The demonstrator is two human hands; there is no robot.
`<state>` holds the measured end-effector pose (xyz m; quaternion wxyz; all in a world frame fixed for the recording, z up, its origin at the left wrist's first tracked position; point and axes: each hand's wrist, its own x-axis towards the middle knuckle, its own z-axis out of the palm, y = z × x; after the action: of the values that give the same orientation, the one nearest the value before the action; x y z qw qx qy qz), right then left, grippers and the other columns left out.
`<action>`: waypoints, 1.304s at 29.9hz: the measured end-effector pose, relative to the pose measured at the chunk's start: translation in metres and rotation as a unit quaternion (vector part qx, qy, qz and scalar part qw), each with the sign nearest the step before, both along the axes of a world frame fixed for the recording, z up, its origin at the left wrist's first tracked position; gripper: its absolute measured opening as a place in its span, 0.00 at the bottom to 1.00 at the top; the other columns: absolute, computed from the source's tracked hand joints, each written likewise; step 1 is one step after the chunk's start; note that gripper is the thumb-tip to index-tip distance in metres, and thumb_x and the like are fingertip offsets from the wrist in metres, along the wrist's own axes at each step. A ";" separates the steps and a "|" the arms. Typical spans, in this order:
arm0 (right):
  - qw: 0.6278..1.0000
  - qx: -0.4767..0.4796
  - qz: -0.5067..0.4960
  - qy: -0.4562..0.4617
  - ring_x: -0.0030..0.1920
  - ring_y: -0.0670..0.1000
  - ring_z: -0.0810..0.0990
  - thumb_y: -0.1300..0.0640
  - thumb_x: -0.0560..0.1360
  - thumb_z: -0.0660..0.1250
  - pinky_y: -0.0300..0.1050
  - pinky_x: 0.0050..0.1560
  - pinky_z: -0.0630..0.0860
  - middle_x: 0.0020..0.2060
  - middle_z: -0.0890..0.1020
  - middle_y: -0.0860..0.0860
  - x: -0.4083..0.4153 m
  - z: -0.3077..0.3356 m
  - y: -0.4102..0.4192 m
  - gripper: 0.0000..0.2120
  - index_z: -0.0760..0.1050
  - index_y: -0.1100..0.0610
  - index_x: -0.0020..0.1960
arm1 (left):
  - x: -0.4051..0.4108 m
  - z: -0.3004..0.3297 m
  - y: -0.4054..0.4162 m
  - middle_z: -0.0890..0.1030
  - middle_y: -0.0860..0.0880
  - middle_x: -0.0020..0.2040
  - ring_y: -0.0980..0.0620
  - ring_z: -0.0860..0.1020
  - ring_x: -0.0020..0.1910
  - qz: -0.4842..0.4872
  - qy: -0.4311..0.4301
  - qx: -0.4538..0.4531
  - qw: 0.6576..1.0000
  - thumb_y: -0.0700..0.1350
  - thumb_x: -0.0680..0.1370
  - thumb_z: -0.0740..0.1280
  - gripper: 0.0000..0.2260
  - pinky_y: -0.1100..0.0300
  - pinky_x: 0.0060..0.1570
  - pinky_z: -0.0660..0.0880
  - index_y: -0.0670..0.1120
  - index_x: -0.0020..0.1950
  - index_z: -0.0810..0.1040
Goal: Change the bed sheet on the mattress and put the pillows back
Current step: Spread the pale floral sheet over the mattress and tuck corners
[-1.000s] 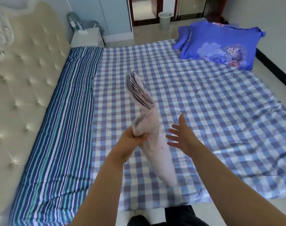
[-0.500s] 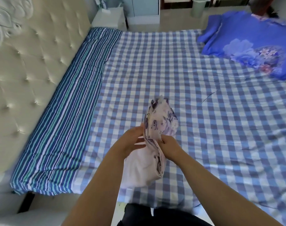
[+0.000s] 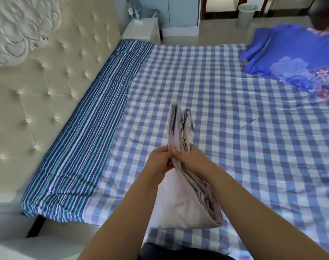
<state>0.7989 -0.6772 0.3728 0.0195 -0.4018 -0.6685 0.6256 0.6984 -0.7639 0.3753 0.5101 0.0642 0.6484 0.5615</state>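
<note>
A folded sheet (image 3: 180, 201), white outside with a purple print on its inner layers, is held upright above the near side of the bed. My left hand (image 3: 159, 160) pinches its left edge and my right hand (image 3: 193, 160) grips the layers from the right. Under it lies a blue and white checked sheet (image 3: 225, 109) covering most of the mattress. A blue and green striped sheet (image 3: 88, 132) shows along the headboard side. Blue floral pillows (image 3: 295, 53) lie at the far right of the bed.
A cream tufted headboard (image 3: 37, 87) runs along the left. A white nightstand (image 3: 143, 30) with bottles stands beyond the bed's far corner. A pale waste bin (image 3: 246, 15) stands on the floor near the doorway. A dark garment (image 3: 178, 252) shows at the bottom edge.
My right hand, open a second ago, has closed on the folded sheet beside my left hand. The bundle now stands straighter. The camera has come closer to the bed.
</note>
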 end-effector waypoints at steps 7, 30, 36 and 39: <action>0.986 -0.037 -0.160 -0.035 0.35 0.49 0.73 0.53 0.80 0.57 0.41 0.33 0.68 0.35 0.75 0.50 0.021 -0.016 0.020 0.07 0.71 0.55 0.47 | -0.013 -0.008 -0.002 0.79 0.40 0.46 0.44 0.77 0.42 0.209 -0.123 -0.053 0.969 0.37 0.82 0.56 0.10 0.50 0.44 0.75 0.37 0.48 0.76; 0.880 0.394 -0.235 -0.124 0.45 0.61 0.77 0.63 0.77 0.55 0.49 0.41 0.70 0.65 0.69 0.56 0.034 0.058 0.125 0.31 0.55 0.40 0.74 | -0.081 0.053 0.003 0.80 0.49 0.43 0.50 0.78 0.42 0.258 0.320 0.082 0.908 0.43 0.76 0.66 0.02 0.54 0.44 0.76 0.48 0.47 0.76; 0.854 0.286 -0.110 -0.421 0.67 0.61 0.62 0.56 0.78 0.57 0.54 0.62 0.67 0.69 0.60 0.57 0.068 -0.056 0.087 0.16 0.73 0.53 0.64 | -0.049 -0.028 -0.016 0.77 0.44 0.35 0.46 0.74 0.34 0.088 0.219 -0.106 0.966 0.47 0.69 0.65 0.03 0.54 0.31 0.75 0.47 0.39 0.75; 0.904 0.231 -0.154 -0.325 0.62 0.61 0.68 0.59 0.77 0.56 0.54 0.59 0.70 0.66 0.67 0.57 0.069 -0.087 0.062 0.12 0.75 0.55 0.56 | -0.036 -0.069 -0.037 0.78 0.43 0.39 0.48 0.78 0.31 -0.038 0.167 -0.237 0.956 0.42 0.73 0.66 0.03 0.56 0.29 0.77 0.47 0.45 0.73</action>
<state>0.8675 -0.6153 0.2860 -0.0104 -0.6652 -0.6932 0.2772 0.6626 -0.8012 0.3062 0.4161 0.0583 0.8358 0.3534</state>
